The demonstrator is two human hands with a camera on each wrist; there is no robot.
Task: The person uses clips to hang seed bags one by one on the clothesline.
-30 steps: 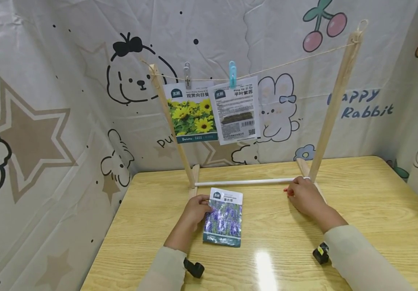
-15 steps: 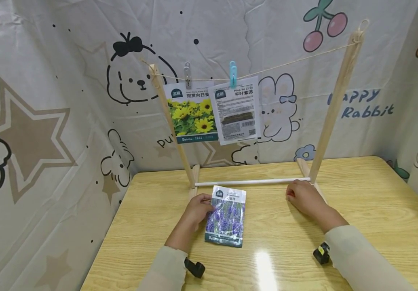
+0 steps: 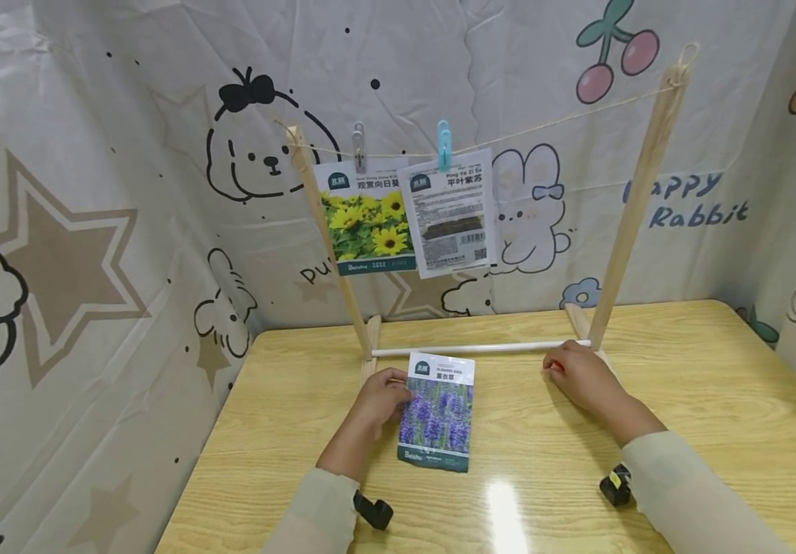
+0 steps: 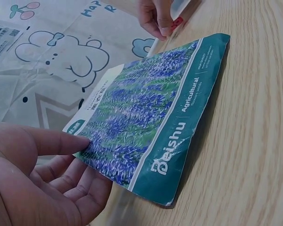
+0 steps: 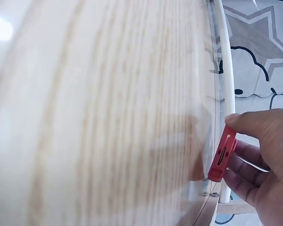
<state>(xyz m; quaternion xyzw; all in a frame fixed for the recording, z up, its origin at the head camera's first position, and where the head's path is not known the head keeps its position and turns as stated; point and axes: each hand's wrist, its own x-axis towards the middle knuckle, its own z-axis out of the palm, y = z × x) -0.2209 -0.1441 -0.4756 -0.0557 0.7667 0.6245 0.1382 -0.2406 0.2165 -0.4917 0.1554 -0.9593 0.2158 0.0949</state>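
Note:
My left hand (image 3: 380, 400) pinches the left edge of a seed packet (image 3: 437, 412) with purple flowers on its front. In the left wrist view the thumb lies on the packet's face, with the fingers behind it, and the packet (image 4: 141, 117) tilts over the wood table. My right hand (image 3: 581, 377), near the right foot of a wooden stand, holds a small red clothespin (image 5: 223, 153) between thumb and fingers. Two more seed packets hang from a string: one with yellow flowers (image 3: 370, 223) under a grey clothespin (image 3: 359, 146), one text side out (image 3: 449, 215) under a blue clothespin (image 3: 444, 145).
The stand has a left post (image 3: 329, 238), a taller right post (image 3: 637, 208) and a white rod (image 3: 481, 348) low between them. The string (image 3: 564, 121) slopes up to the right. A printed cloth (image 3: 398, 69) hangs behind the table (image 3: 543, 477).
The purple-flower packet has shifted slightly right and its face has turned more toward the head camera. The red clothespin, hidden half a second ago, shows again in my right hand.

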